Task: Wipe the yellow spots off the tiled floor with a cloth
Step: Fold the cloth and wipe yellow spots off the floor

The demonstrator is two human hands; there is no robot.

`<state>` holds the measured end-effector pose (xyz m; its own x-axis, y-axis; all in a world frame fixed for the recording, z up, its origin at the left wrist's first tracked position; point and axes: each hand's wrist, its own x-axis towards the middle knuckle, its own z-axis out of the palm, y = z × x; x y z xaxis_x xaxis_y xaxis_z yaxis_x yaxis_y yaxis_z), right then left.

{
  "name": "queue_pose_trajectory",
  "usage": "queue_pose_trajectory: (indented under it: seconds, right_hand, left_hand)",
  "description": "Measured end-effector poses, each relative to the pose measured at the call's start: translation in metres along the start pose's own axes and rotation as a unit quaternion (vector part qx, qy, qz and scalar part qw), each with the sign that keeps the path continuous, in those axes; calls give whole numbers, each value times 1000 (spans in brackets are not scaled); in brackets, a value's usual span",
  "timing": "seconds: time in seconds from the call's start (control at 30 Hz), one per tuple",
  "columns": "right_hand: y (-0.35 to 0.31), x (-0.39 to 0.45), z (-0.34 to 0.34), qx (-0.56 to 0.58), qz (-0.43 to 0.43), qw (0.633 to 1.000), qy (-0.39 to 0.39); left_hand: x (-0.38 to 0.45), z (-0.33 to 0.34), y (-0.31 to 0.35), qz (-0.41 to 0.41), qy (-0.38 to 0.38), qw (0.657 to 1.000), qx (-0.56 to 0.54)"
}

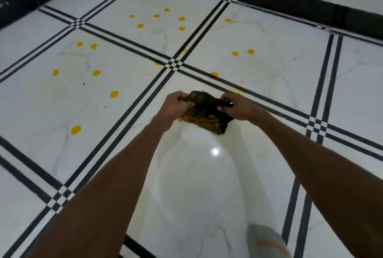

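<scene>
Head view, both hands (207, 107) gripping stained cloth (205, 115), yellow spots (114, 94) nearby

Glossy white marble-look tiled floor (207, 185) — smooth enough to mirror a lamp; dark cloth (207, 112) looks soft, crumpled, matt — smeared yellow.

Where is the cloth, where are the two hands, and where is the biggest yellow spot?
cloth (207, 115): head view, on its dark, yellow-stained middle.
left hand (173, 105): head view, on the back of the hand.
right hand (238, 105): head view, on the back of the hand.
biggest yellow spot (76, 129): head view, on its centre, lower left tile.
</scene>
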<state>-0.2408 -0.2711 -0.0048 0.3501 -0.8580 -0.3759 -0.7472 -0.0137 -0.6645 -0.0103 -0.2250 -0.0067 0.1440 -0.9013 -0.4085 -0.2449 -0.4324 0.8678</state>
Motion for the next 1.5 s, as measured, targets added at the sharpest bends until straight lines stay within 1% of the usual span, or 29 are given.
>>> queue_pose_trajectory:
  seconds: [0.03,0.07,0.17,0.23,0.27,0.33,0.37,0.4,0.43,0.47,0.5,0.53,0.57,0.6,0.7,0.73,0.77,0.83,0.87,0.9,0.97,1.03,1.1,1.2,1.23,1.3,1.4,1.47,1.5]
  right_hand:
    - [-1,-6,-11,13,2,1000,13]
    - [-2,-14,-24,12,1,999,45]
    - [-12,-20,-54,-4,-39,983,177]
    - [-18,-26,-71,-18,-74,972,223]
    - [-20,-30,-77,-32,-80,969,231]
    - [-16,-37,-79,-102,-68,967,224]
    - [-10,-40,-75,-158,-53,967,193]
    - [-4,-45,-67,-220,-32,965,138]
    - [3,-47,-57,-266,-10,962,64]
    - [13,-48,-50,-276,15,961,-7]
    - [19,-50,-41,-258,31,964,-60]
    - [25,-51,-33,-229,38,969,-83]
    - [30,-50,-27,-204,39,975,-75]
    - [36,-43,-22,-195,37,979,-44]
    - [52,-16,-7,-188,-14,978,89]
    - [58,-4,-2,-182,-40,976,115]
    - [64,6,4,-186,-47,975,114]
    - [73,22,20,-214,-34,974,73]
    - [78,29,27,-224,-21,973,54]
    - [81,31,35,-233,-18,971,55]
    - [84,34,49,-236,-27,968,76]
    - [84,39,53,-220,-19,970,101]
    - [85,46,54,-232,-7,966,112]
    - [82,66,48,-255,-11,957,138]
    - [82,73,45,-260,-10,955,143]
    - [84,106,31,-283,-8,944,168]
    - [83,166,5,-282,-9,940,194]
    - [76,213,-1,-287,-24,936,204]
    - [69,233,-4,-296,-36,934,197]
  left_hand:
    - [-2,1,12,28,-13,999,-9]
    - [-4,5,26,56,-23,998,-16]
    - [-4,9,61,125,-12,991,-46]
    - [-2,12,79,164,-14,985,-57]
    - [-1,14,85,177,-14,983,-49]
    - [1,18,83,187,-6,982,-1]
    - [3,20,74,184,2,982,41]
    - [3,21,62,176,8,980,95]
    - [4,19,47,161,10,975,150]
    - [7,22,33,144,1,971,191]
    - [8,22,18,130,-9,967,217]
    - [9,23,5,120,-21,965,234]
    - [9,25,-4,115,-29,962,247]
    - [11,25,-11,111,-27,960,256]
    - [21,26,-23,94,0,961,260]
    - [28,27,-23,90,12,962,257]
    - [33,28,-24,89,22,962,256]
    - [39,29,-23,91,34,960,262]
    - [42,31,-21,89,30,959,268]
    - [42,32,-19,85,26,957,276]
    - [42,29,-15,72,27,953,294]
    - [49,27,-12,66,40,946,316]
    - [55,25,-10,65,55,940,331]
    - [73,26,-12,61,62,929,360]
    - [80,25,-15,71,69,925,366]
    - [107,25,-20,111,94,914,378]
    - [142,23,-33,154,148,890,403]
    - [165,12,-46,170,188,874,415]
    - [176,5,-50,168,197,873,413]
